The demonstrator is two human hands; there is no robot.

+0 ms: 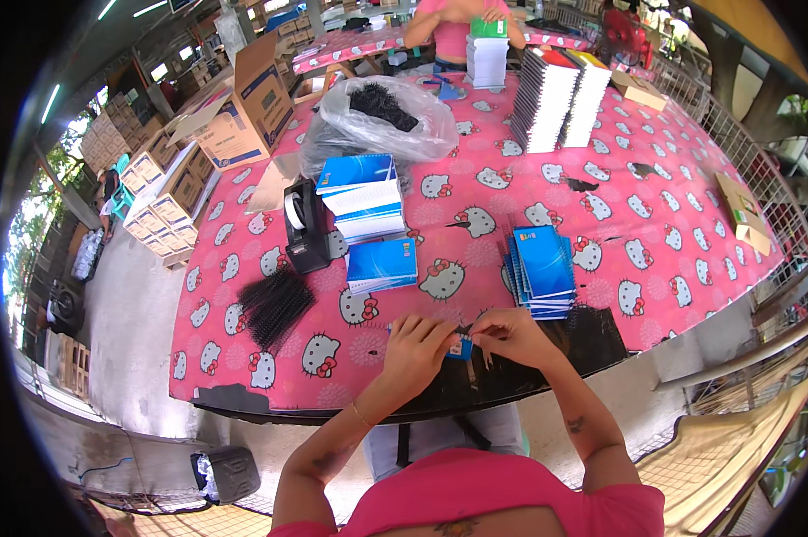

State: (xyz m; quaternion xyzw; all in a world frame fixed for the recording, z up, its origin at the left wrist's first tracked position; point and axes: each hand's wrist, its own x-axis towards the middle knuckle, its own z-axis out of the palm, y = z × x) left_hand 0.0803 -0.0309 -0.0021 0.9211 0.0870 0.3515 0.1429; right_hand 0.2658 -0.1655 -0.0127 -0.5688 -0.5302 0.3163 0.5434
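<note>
My left hand (417, 345) and my right hand (509, 336) meet at the near edge of a table covered in a pink cartoon-cat cloth (654, 233). Between them they pinch a small blue notebook (460, 346), mostly hidden by the fingers. A fanned stack of blue notebooks (542, 268) lies just beyond my right hand. A single blue notebook pile (382, 265) sits just beyond my left hand. A bunch of black spiral bindings (274, 304) lies to the left.
A black tape dispenser (305, 224), a taller blue-and-white notebook stack (363, 197) and a clear bag of black bindings (381, 121) stand mid-table. Tall white stacks (556, 98) stand at the back. A person in pink (462, 27) works opposite. Cardboard boxes (243, 107) sit left.
</note>
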